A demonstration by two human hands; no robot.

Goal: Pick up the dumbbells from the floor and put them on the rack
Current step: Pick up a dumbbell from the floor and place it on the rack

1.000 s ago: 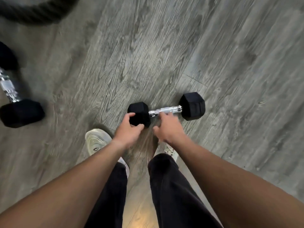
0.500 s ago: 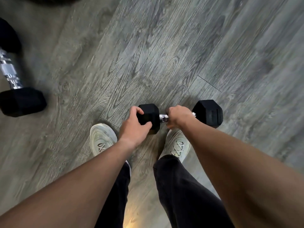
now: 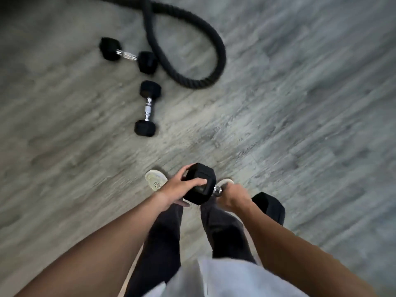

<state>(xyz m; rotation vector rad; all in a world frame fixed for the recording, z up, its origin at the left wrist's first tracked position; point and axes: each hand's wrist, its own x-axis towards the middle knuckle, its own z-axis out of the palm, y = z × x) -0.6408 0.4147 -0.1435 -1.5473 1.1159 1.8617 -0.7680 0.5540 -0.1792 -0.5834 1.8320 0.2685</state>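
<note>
A black hex dumbbell [image 3: 200, 184] with a chrome handle is up off the floor in front of my legs. My left hand [image 3: 179, 189] cups its near-left head, and my right hand [image 3: 234, 196] is closed around the handle. Its other head [image 3: 270, 205] sticks out past my right wrist. Two more black hex dumbbells lie on the grey wood floor ahead to the left: a nearer dumbbell [image 3: 147, 109] and a farther dumbbell [image 3: 128, 55]. No rack is in view.
A thick black battle rope [image 3: 192, 52] loops across the floor beside the farther dumbbell. My two pale shoes [image 3: 155, 181] and dark trousers are below the held dumbbell. Bare grey floor [image 3: 300, 103] spreads to the right.
The dumbbell has come up off the floor in both hands. The view has pulled back and up, so the two other dumbbells and the rope now show.
</note>
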